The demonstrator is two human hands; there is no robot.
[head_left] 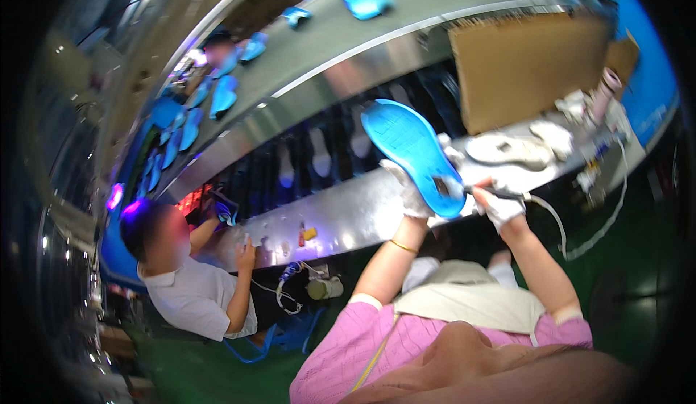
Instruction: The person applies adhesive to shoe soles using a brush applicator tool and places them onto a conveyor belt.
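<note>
My left hand (409, 192), in a white glove, is closed on the edge of a bright blue shoe sole (403, 132). The sole is held up and tilted above the metal bench, its toe pointing away and to the left. In my right hand (500, 205), partly gloved with fingertips bare, is a slim, dark-handled corded tool (507, 194). Its front end meets the heel of the sole, beside a dark patch; whether it touches cannot be made out. A white cable (552, 215) runs off the tool to the right. A whitish shoe sole (504, 150) lies on the bench just beyond my right hand.
Behind the bench (341, 234) stand a cardboard sheet (533, 71) and a rack of dark slots with pale soles. A conveyor belt (312, 56) carries several blue soles. A pink bottle (605, 92) stands at right. On the left sits a co-worker (192, 288), near a yellow item (310, 234).
</note>
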